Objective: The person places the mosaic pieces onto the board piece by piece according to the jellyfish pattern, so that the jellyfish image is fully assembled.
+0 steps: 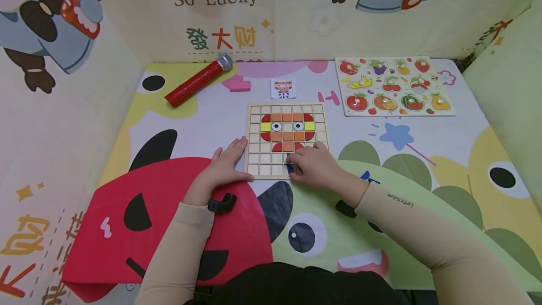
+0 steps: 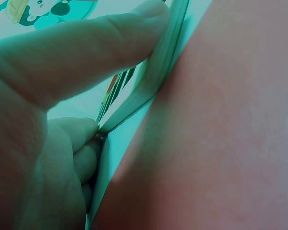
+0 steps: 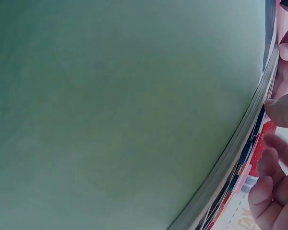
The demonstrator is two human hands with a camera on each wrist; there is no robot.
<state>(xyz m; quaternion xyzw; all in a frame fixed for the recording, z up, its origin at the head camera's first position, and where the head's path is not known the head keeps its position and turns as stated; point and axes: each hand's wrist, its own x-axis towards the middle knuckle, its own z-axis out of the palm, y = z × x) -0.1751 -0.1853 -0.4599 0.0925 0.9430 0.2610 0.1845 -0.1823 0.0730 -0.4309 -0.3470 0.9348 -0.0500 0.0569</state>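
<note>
A square wooden grid board [image 1: 250,128] lies on the table, holding red, orange and yellow tiles and two eye tiles in a face-like pattern. Against its left edge rests my left hand [image 1: 226,161], fingers extended and thumb at the lower left corner. In the left wrist view the thumb [image 2: 101,48] touches the board's side. My right hand [image 1: 315,166] bends over the lower right of the board, at a dark blue tile [image 1: 290,167]. The right wrist view has its thumb [image 3: 281,112] touching a dark blue tile [image 3: 260,117]; whether it pinches or only presses, I cannot tell. The hand covers nearby squares.
Behind the board stands a small pattern card [image 1: 283,88] with a similar picture. A pink block [image 1: 240,86] and a red glittery microphone [image 1: 199,81] lie to its left. A fruit puzzle board [image 1: 395,86] lies at the back right. Printed cloth covers the table and walls.
</note>
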